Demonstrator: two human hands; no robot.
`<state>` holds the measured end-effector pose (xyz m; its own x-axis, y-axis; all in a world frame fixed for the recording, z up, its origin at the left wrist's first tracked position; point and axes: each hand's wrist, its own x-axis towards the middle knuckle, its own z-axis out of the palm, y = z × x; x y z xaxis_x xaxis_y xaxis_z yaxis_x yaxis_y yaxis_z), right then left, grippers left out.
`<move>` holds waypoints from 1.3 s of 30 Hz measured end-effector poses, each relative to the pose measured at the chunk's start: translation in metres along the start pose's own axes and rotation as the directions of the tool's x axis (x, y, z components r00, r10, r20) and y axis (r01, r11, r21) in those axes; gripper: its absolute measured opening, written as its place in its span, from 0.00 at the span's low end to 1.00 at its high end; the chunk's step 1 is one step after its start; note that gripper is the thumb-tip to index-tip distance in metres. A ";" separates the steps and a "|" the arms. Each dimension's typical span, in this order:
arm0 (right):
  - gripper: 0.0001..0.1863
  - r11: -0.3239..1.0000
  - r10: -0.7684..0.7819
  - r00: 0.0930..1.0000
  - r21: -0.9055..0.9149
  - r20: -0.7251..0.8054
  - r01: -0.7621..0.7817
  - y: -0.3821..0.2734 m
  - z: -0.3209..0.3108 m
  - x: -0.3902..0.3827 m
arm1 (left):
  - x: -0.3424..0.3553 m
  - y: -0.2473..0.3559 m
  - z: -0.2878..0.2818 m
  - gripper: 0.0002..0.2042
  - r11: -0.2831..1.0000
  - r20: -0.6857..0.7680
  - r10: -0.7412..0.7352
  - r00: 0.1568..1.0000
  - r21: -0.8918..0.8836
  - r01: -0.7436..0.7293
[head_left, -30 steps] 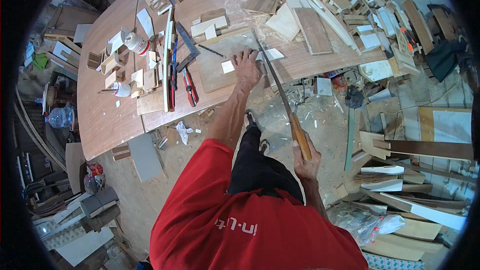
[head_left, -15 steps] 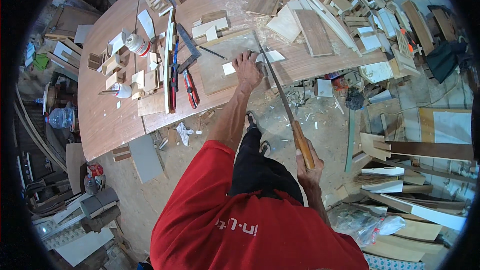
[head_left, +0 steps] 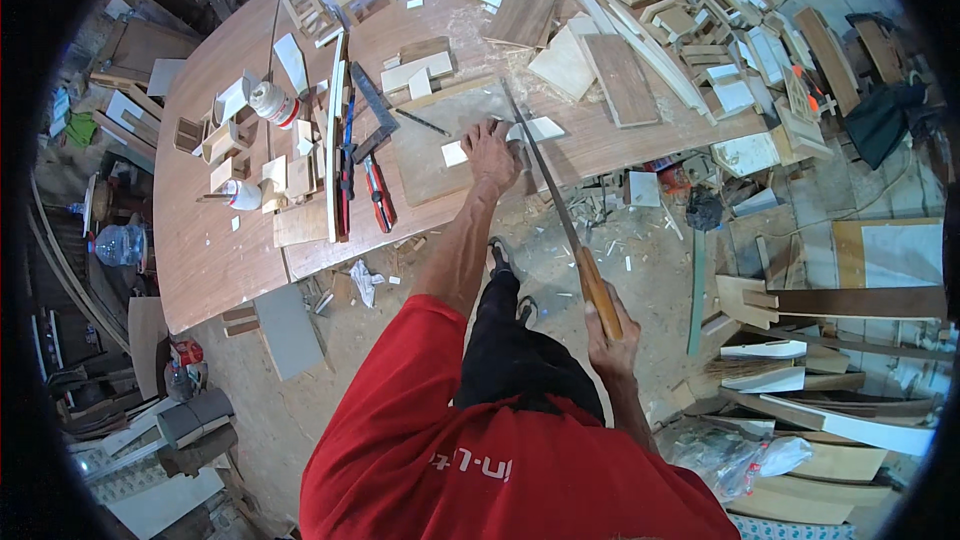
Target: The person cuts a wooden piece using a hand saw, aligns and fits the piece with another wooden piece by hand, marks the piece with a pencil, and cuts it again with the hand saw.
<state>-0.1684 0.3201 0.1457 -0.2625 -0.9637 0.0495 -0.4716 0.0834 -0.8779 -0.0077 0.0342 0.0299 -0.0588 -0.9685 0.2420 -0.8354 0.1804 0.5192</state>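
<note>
My left hand [head_left: 490, 155] presses a white-faced wood strip [head_left: 455, 154] down on a greyish board [head_left: 425, 155] at the table's near edge. Its fingers curl over the strip, which shows on both sides of the hand. In my right hand [head_left: 613, 332] is a handsaw [head_left: 548, 177], gripped by its wooden handle. The long narrow blade points up and to the left, crossing the strip just right of my left hand. Whether the teeth have cut into the strip cannot be made out. A pencil [head_left: 423, 122] lies on the board, beside a dark try square [head_left: 373, 112].
Left of the board are a red-and-black cutter [head_left: 379, 194], long strips [head_left: 333, 140], and a glue bottle [head_left: 272, 105]. Flat wood panels [head_left: 622, 80] and sawdust lie to the right, with piled small wooden parts [head_left: 740, 90] beyond. Offcuts litter the floor [head_left: 560, 290].
The whole view has shifted slightly, with the table now a little lower in it. Both hands keep their hold, and the saw stays across the strip; any stroke is too small to tell.
</note>
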 end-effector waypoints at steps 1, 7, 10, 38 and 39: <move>0.21 0.999 0.001 1.000 -0.040 0.027 0.000 -0.003 -0.003 -0.006 | -0.002 -0.001 -0.001 0.21 1.000 0.001 -0.014 1.000 0.004 0.014; 0.22 0.990 -0.125 0.992 -0.072 -0.007 0.124 0.013 0.004 0.008 | 0.001 0.000 0.003 0.19 1.000 -0.005 0.030 1.000 -0.002 -0.030; 0.22 1.000 0.008 0.999 -0.021 0.038 -0.008 -0.001 -0.011 -0.010 | -0.001 -0.002 0.000 0.19 1.000 -0.004 0.025 1.000 -0.015 -0.025; 0.23 0.996 0.010 0.998 -0.093 0.055 -0.004 0.008 -0.005 -0.018 | 0.000 0.000 0.000 0.23 0.999 0.062 -0.030 0.998 0.025 0.029; 0.23 0.995 0.011 0.998 -0.096 0.058 -0.006 0.013 -0.003 -0.020 | 0.000 0.000 -0.001 0.23 1.000 0.052 -0.017 0.998 0.022 0.015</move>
<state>-0.1722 0.3411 0.1351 -0.2188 -0.9757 0.0121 -0.5484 0.1127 -0.8286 -0.0073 0.0341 0.0303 -0.0734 -0.9790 0.1902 -0.8478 0.1617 0.5050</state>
